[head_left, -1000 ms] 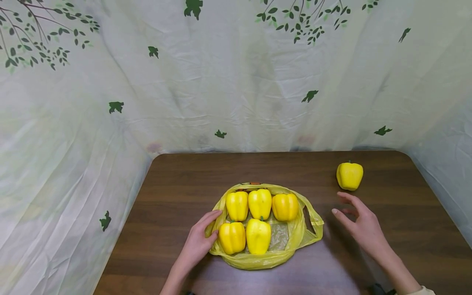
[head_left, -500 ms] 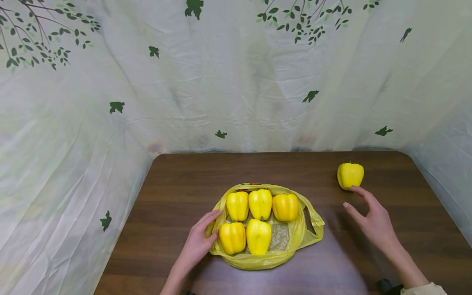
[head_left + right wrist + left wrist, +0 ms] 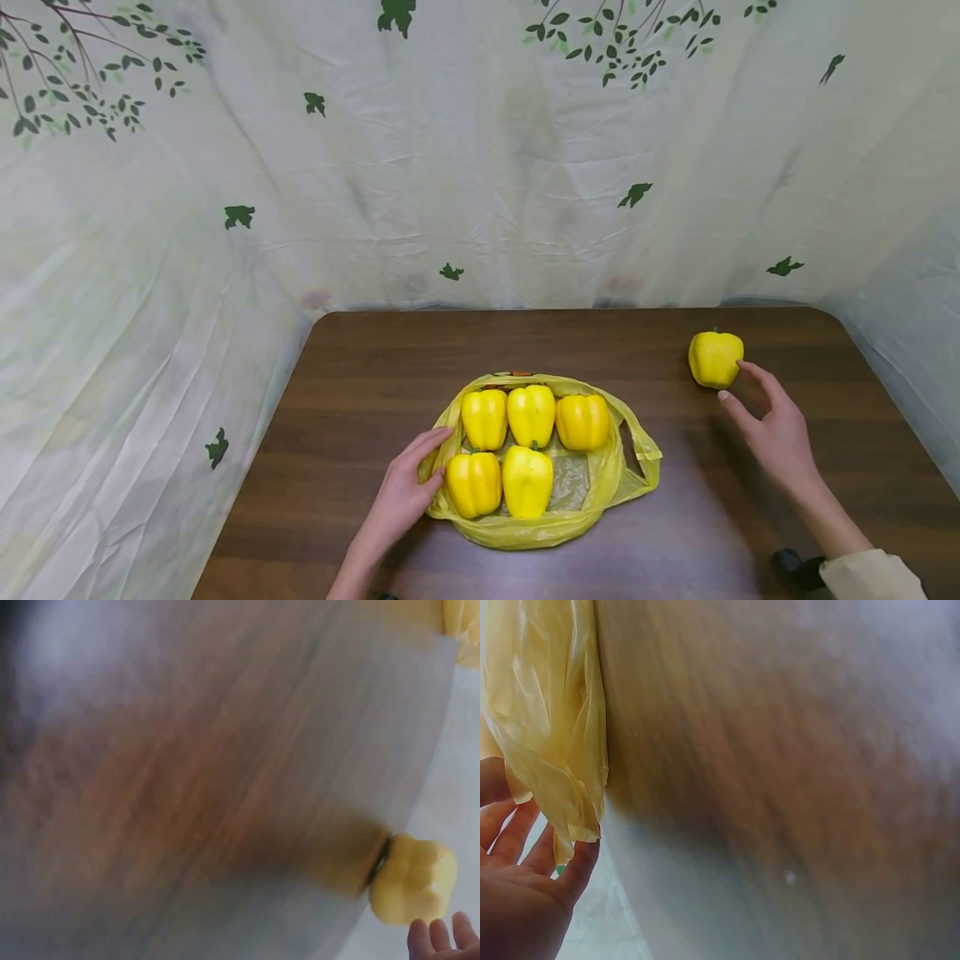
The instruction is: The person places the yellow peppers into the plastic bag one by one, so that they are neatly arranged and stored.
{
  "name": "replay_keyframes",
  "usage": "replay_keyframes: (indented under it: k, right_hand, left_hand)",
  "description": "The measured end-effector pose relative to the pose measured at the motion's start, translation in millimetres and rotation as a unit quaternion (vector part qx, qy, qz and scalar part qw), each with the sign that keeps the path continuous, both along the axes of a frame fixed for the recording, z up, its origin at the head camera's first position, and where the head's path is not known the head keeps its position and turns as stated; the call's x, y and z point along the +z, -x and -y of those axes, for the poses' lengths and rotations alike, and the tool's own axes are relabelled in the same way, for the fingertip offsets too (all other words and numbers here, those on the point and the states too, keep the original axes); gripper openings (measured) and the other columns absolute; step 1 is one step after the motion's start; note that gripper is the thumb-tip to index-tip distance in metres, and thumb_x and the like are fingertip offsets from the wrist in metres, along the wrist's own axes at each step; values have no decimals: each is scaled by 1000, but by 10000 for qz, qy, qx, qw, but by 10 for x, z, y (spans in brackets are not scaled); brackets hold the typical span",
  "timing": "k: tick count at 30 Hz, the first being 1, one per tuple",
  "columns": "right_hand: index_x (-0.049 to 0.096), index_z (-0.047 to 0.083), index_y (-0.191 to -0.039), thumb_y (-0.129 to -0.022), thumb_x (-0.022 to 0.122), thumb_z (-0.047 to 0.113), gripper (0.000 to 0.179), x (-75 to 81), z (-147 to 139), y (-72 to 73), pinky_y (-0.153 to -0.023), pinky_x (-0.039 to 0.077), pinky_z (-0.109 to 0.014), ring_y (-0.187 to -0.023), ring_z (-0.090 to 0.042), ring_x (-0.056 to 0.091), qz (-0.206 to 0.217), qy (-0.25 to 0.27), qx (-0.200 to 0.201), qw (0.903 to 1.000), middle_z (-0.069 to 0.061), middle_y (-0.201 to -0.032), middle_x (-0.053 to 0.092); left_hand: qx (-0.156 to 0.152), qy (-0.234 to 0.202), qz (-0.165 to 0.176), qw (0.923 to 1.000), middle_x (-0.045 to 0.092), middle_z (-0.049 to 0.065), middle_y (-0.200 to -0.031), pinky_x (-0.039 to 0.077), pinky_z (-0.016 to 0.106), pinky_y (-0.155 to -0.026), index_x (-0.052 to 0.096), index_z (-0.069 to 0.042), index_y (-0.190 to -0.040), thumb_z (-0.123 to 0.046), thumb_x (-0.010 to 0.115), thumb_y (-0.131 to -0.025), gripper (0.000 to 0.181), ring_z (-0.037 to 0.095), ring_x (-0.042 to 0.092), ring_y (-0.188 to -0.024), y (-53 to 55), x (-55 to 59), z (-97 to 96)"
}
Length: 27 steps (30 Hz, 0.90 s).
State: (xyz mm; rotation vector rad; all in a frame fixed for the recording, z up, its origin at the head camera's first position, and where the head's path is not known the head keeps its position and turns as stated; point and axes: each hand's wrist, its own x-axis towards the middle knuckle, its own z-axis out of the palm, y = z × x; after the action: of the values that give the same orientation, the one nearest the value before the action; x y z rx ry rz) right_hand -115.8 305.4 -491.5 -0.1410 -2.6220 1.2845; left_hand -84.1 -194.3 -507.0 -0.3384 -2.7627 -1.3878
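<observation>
A yellow plastic bag (image 3: 536,533) lies spread with its mouth upward, and several yellow bell peppers (image 3: 527,482) sit inside it in two rows. At the bag's left rim my left hand (image 3: 405,483) holds the plastic; in the left wrist view the bag's edge (image 3: 562,750) hangs between thumb and fingers. One more yellow bell pepper (image 3: 715,360) stands on the table at the far right. Beside it is my right hand (image 3: 780,433), thumb and fingers apart, fingertips at the pepper's near right side. In the right wrist view the fingertips (image 3: 439,935) are near this pepper (image 3: 414,881).
Everything rests on a dark brown wooden table (image 3: 375,350) with rounded far corners. A pale cloth (image 3: 480,167) with printed leaves and branches hangs behind and at the sides. The bag's handle loop (image 3: 641,454) points right.
My right hand has moved away and to the right, up to the lone bell pepper. My left hand and the bag have stayed put.
</observation>
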Motion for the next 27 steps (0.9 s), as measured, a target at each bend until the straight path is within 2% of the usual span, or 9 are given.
replay_keyframes:
  k: [5,13,20,27]
  right_hand:
    - [35,9,-151,-98,61,32,63,-24,-52,80,-92,38,-69,-125,-50,43,-62,-1,-98,9999,-26,-146,41]
    - [33,4,-151,-98,61,29,65,-72,-117,200,-93,36,-69,-126,-51,40,-50,-39,14,10000,-26,-149,36]
    - [27,3,-153,-98,59,34,70,-101,-153,276,-92,38,-69,-122,-54,42,140,9,-61,9999,-28,-151,32]
    - [22,3,-154,-96,62,36,78,-145,-174,351,-92,39,-67,-121,-53,43,142,12,-88,9999,-30,-149,34]
  left_hand:
    - [-25,-15,0,10000,58,0,-135,38,45,-108,64,-10,-130,8,71,-81,53,24,51,-128,7,2,-3]
    - [-11,24,17,10000,58,0,-135,37,46,-108,64,-11,-131,9,71,-81,54,24,51,-128,6,0,-8]
    - [1,84,73,9999,58,0,-135,38,47,-107,64,-12,-131,8,72,-81,55,25,51,-128,1,-2,-13]
    - [-5,49,136,9999,58,0,-135,38,47,-107,64,-12,-131,9,71,-81,54,25,51,-128,-1,10,-14]
